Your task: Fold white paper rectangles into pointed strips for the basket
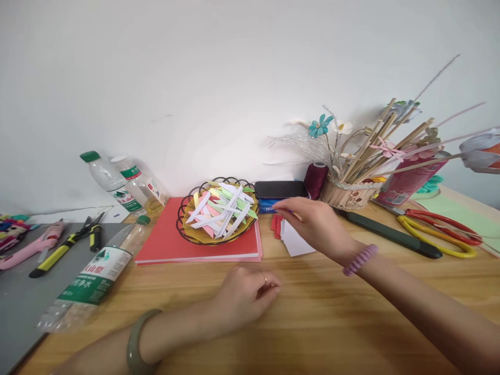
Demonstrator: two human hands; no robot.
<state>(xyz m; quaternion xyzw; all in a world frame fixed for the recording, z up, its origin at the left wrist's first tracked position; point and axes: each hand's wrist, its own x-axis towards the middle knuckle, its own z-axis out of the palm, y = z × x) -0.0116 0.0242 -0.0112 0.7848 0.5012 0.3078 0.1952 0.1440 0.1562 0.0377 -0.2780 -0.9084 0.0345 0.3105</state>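
Note:
My left hand (248, 291) rests on the wooden table with curled fingers, a gold ring on one of them; nothing shows between thumb and forefinger. Beyond it a black-rimmed yellow basket (183, 229) is heaped with folded paper strips (222, 211) in white, pink, green and yellow. My right hand (312, 221) hovers over white paper pieces (295, 242), thumb and fingers drawn together; whatever they hold, if anything, cannot be made out. Small red paper pieces (277, 226) lie beside the white ones. Under the basket is a stack of red paper (160, 237).
Plastic bottles (97, 276) lie and stand at left, near pliers (66, 250) and a pink glue gun (35, 250). A black phone (279, 188) and a thread spool (316, 179) sit behind. At right are a stick-filled planter (347, 192), a dark green-handled tool (390, 234) and scissors (437, 234).

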